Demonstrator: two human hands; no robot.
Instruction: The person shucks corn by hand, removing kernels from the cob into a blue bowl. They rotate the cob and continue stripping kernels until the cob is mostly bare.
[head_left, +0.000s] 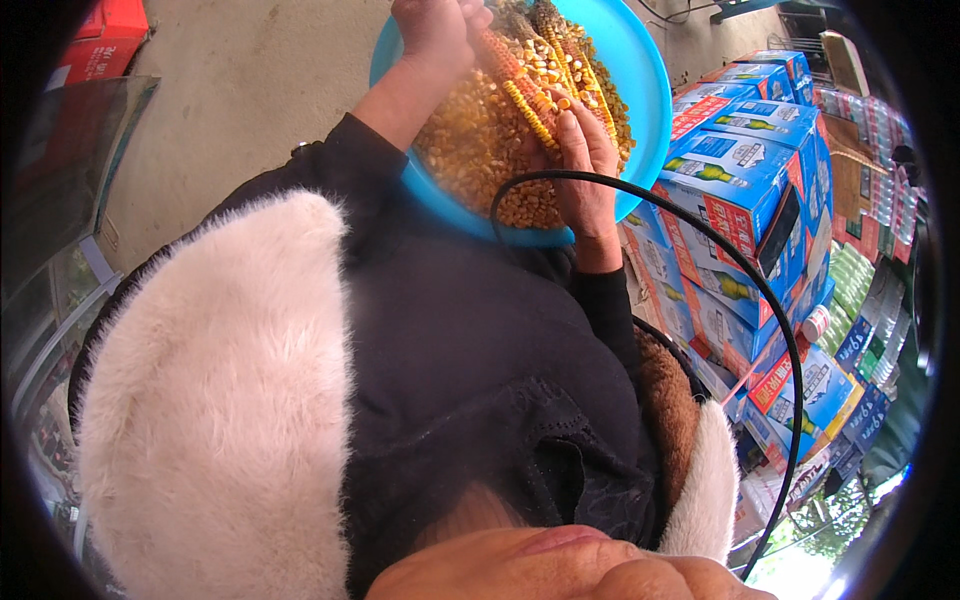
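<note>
My left hand is closed around the upper end of a partly shelled corn cob. Bare reddish core shows along much of that cob, while a strip of yellow kernels stays on one side. At the cob's lower end, my right hand grips it with the thumb laid near the kernels. Both hands are over a blue plastic basin holding a thick layer of loose corn kernels. More cobs, some with yellow rows left, lie in the basin beyond the held one. My fingers hide part of the cob's ends.
Blue drink cartons are stacked right of the basin, with a dark phone-like object on one. A black cable arcs across the right side. Red boxes and a glass panel stand left on the concrete floor.
</note>
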